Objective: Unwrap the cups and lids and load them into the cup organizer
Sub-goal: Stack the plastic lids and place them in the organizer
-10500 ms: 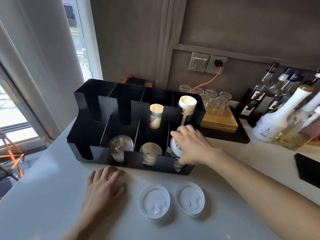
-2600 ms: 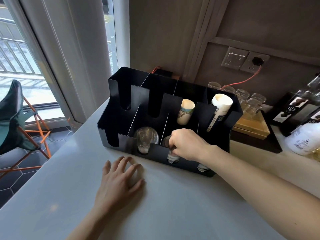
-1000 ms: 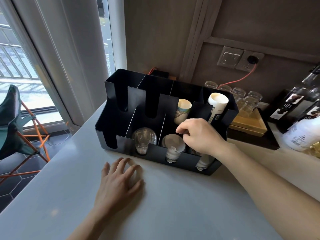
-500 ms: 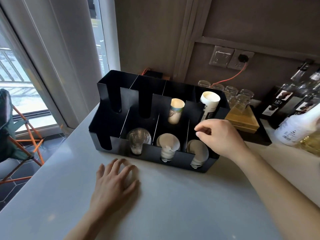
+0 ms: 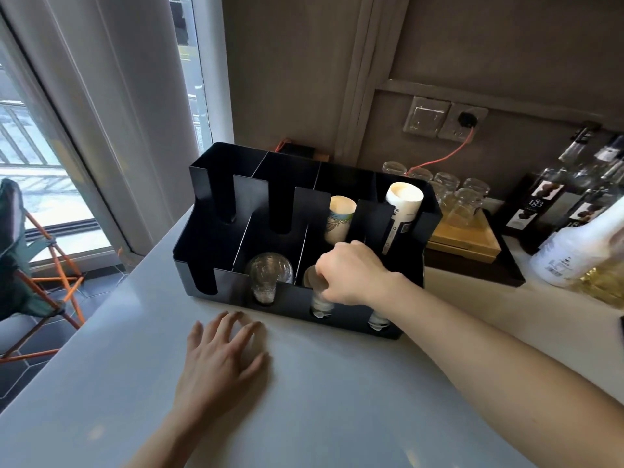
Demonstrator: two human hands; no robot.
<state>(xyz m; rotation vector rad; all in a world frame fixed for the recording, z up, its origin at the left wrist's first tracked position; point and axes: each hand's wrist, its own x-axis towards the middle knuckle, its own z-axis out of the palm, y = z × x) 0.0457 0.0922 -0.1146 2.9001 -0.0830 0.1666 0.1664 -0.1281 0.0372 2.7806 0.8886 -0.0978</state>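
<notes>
Pale grey counter (image 5: 337,407), window corner to bottle corner

The black cup organizer (image 5: 290,300) sits toward the back of the surface, closer to the left edge than the right, front wall facing the near edge. A left hand (image 5: 221,363) lies palm-down on the bare top just in front of it, fingers spread, fingertips near that front wall but not touching. Just beside the organizer's right end there's a dark tray (image 5: 506,276) toward the back edge. A white bottle (image 5: 574,255) stands by the tray's far side, with a yellowish bottle (image 5: 604,283) right next to it near the right edge. Behind the organizer, at the back edge, a small black box (image 5: 299,151) pokes out.
</notes>
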